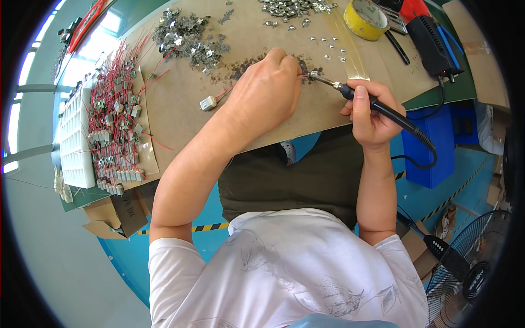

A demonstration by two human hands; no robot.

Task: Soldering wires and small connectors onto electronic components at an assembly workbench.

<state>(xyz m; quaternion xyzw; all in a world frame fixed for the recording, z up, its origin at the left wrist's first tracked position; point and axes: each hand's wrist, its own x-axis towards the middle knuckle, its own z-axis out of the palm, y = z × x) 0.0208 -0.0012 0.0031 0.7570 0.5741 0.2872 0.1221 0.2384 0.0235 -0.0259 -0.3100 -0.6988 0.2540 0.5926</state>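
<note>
Black soldering iron [397, 116], silvery tip [327, 81], right hand [376, 121] gripping it, left hand [266, 92] closed on red wire [225, 92]

Soldering iron [395, 113] in the right hand [374, 121], right of centre; wired components [116, 117] on the worktable [462, 92] at left; tape roll [365, 22] upper right; fan [470, 273] lower right.

The site is an electronics assembly workshop — identified by the soldering iron [389, 111], massed red-wired components [117, 120], heaped metal pieces [183, 35] and black-and-yellow floor tape [210, 227].
</note>
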